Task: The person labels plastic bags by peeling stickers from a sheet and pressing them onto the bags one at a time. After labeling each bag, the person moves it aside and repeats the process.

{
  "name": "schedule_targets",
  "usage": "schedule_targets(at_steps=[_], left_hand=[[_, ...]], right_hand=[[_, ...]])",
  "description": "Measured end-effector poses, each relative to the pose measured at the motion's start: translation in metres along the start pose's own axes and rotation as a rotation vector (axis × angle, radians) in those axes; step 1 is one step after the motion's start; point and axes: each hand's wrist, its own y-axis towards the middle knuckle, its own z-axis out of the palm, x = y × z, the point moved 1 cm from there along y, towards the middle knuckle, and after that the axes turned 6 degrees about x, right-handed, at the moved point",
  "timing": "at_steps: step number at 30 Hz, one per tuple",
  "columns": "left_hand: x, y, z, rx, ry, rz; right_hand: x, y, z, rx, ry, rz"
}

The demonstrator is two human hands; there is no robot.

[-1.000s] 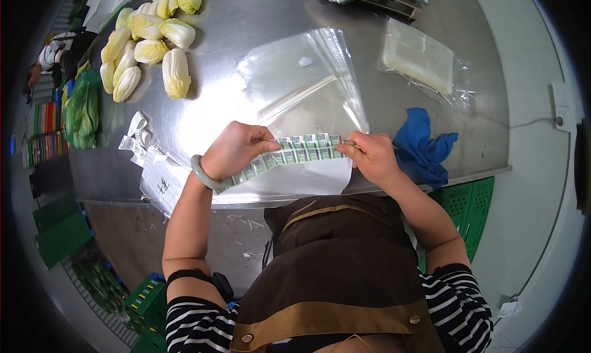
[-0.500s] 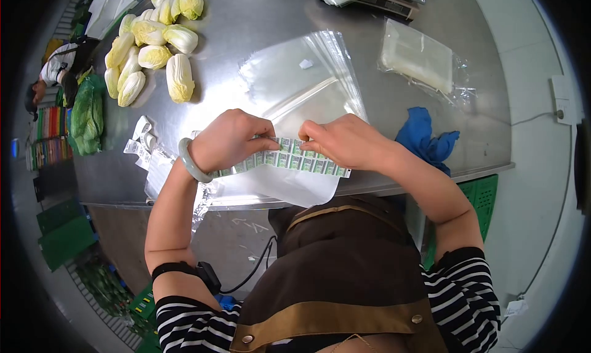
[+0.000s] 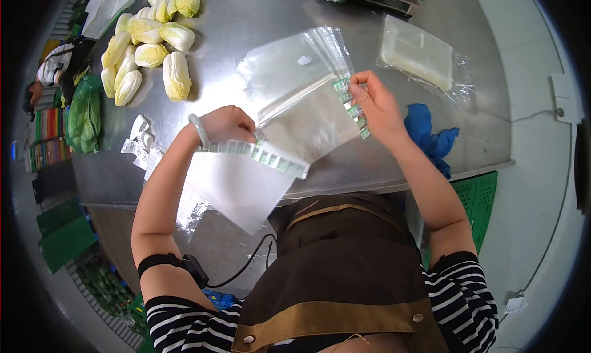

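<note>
My left hand (image 3: 225, 126), with a pale bangle at the wrist, is closed on the top edge of a label sheet (image 3: 240, 184). The sheet is white, with green printed labels along its upper border, and hangs over the table's front edge. Farther right, my right hand (image 3: 378, 110) pinches a separate narrow strip of green labels (image 3: 352, 108) between thumb and fingers. The strip hangs at a slant over the right side of a fanned stack of clear plastic bags (image 3: 301, 122). A small white scrap (image 3: 304, 60) lies on the bags.
Several napa cabbages (image 3: 148, 56) lie at the back left of the steel table (image 3: 231, 20). A packet of clear bags (image 3: 418, 54), a blue cloth or glove (image 3: 425, 134) and a scale (image 3: 394, 2) are on the right. White label tape (image 3: 140, 134) lies left. A person (image 3: 56, 67) is far left.
The label strip has come away from the sheet. My right hand has carried it up and right; my left hand has shifted slightly left with the sheet, which now hangs lower.
</note>
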Motion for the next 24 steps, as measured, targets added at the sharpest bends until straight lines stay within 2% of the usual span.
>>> schedule_targets(at_steps=[1, 3, 4, 5, 7, 8, 9, 10, 11, 13, 15, 18, 21, 22, 24], left_hand=[[0.016, 0.008, 0.009, 0.045, 0.0, -0.036], [0.042, 0.025, 0.032, 0.128, 0.301, -0.096], [0.055, 0.036, 0.042, 0.21, 0.397, -0.179], [0.065, 0.038, 0.053, 0.154, 0.554, -0.167], [0.049, 0.04, 0.067, -0.206, 0.7, -0.126], [0.043, 0.046, 0.07, -0.313, 0.597, -0.045], [0.035, 0.052, 0.078, -0.468, 0.342, 0.043], [0.02, 0.056, 0.087, -0.539, 0.115, 0.109], [0.008, 0.066, 0.101, -0.531, -0.242, 0.137], [0.011, 0.092, 0.132, -0.619, -0.017, 0.316], [0.006, 0.1, 0.141, -0.671, 0.115, 0.274], [0.033, 0.118, 0.151, -0.738, -0.061, 0.367], [0.033, 0.113, 0.141, -0.522, -0.453, 0.133], [0.04, 0.113, 0.139, -0.451, -0.6, 0.141], [0.049, 0.108, 0.125, -0.672, -0.942, 0.082]], right_hand=[[-0.012, 0.001, -0.009, 0.068, -0.022, 0.146], [-0.045, 0.0, -0.02, 0.2, -0.065, 0.434], [-0.066, -0.002, -0.021, 0.237, -0.142, 0.423], [-0.091, -0.005, -0.02, 0.274, -0.219, 0.414], [-0.111, -0.003, -0.017, 0.302, -0.343, 0.406], [-0.115, 0.001, -0.012, 0.292, -0.391, 0.405], [-0.119, 0.006, -0.006, 0.282, -0.436, 0.402], [-0.122, 0.012, 0.0, 0.27, -0.497, 0.41], [-0.125, 0.018, 0.005, 0.258, -0.56, 0.418], [-0.135, 0.028, 0.01, 0.257, -0.738, 0.408], [-0.146, 0.033, 0.012, 0.282, -0.966, 0.377], [-0.145, 0.035, -0.002, 0.204, -1.03, 0.424], [-0.115, 0.035, -0.019, 0.239, -0.558, 0.474], [-0.107, 0.034, -0.023, 0.21, -0.334, 0.492], [-0.097, 0.03, -0.028, 0.144, 0.116, 0.518]])
